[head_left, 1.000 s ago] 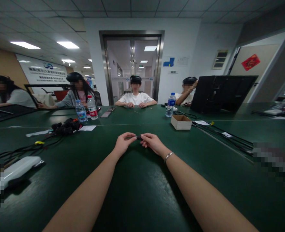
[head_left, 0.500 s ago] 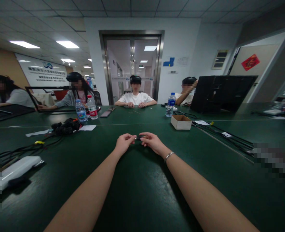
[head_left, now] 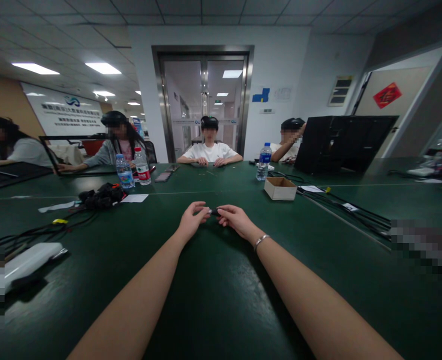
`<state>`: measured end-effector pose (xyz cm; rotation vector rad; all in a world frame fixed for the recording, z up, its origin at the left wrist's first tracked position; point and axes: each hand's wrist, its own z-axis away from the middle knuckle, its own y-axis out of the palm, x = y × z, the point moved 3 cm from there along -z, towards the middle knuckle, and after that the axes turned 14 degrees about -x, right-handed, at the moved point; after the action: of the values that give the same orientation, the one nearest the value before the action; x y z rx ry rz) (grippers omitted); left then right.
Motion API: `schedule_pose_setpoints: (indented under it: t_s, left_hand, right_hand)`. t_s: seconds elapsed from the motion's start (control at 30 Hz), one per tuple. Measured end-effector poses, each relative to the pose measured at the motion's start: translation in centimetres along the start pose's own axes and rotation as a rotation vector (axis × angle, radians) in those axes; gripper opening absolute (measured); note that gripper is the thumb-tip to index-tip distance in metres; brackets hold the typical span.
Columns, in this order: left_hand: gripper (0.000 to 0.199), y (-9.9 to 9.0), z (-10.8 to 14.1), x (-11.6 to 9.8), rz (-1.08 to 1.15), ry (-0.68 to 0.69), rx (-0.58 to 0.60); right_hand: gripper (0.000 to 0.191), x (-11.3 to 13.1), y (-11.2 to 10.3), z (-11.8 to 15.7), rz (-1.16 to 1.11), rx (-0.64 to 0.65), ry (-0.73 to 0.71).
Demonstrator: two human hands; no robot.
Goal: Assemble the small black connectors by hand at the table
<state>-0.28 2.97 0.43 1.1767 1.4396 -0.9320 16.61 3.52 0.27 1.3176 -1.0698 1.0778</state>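
Observation:
Above the green table [head_left: 221,280], a small dark object with a silvery left end [head_left: 214,212] is held between my two hands. My right hand [head_left: 236,220] pinches its dark part between thumb and fingers. At the silvery end, my left hand [head_left: 193,219] is closed with its thumb and fingertips, one finger lifted a little above. The object is too small to name its kind, and fingers hide part of it. A bracelet [head_left: 261,242] circles my right wrist.
An open white box [head_left: 280,192] and a bottle [head_left: 263,162] stand beyond, right. Two bottles [head_left: 125,172] stand left, near a black bundle [head_left: 103,196] and cables. More cables [head_left: 352,207] run right, by a monitor [head_left: 341,145]. Several people sit around the table.
My left fingers have shifted on the small object, one finger lifting, and more of its silvery end shows. My right hand keeps its pinch. The view has moved very slightly.

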Motion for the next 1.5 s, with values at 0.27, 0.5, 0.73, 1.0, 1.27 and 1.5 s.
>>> schedule_pose_setpoints:
  t_s: [0.27,0.5,0.73,1.0,1.27,1.5]
  left_hand:
    - [0.04,0.5,-0.3,1.1,-0.309,-0.017,-0.084]
    - [0.026,0.5,0.1,0.8,-0.222,0.111,0.084]
    - [0.042,0.1,-0.3,0.7,-0.22,0.035,-0.019]
    - [0.04,0.2,-0.5,1.3,-0.447,0.174,0.071]
    - [0.034,0.4,0.3,0.5,-0.233,0.196,0.131]
    - [0.044,0.4,0.4,0.3,-0.424,0.067,0.091]
  right_hand:
    - [0.023,-0.1,-0.1,0.0,-0.016,-0.002,-0.003]
    - [0.022,0.0,-0.1,0.1,-0.032,-0.011,0.006]
    - [0.023,0.1,-0.1,0.1,-0.02,-0.007,-0.002]
    - [0.022,0.1,-0.1,0.1,-0.031,0.002,-0.004]
    - [0.02,0.0,0.0,0.0,-0.021,-0.031,0.003]
    - [0.022,0.1,0.0,0.1,-0.018,-0.034,0.0]
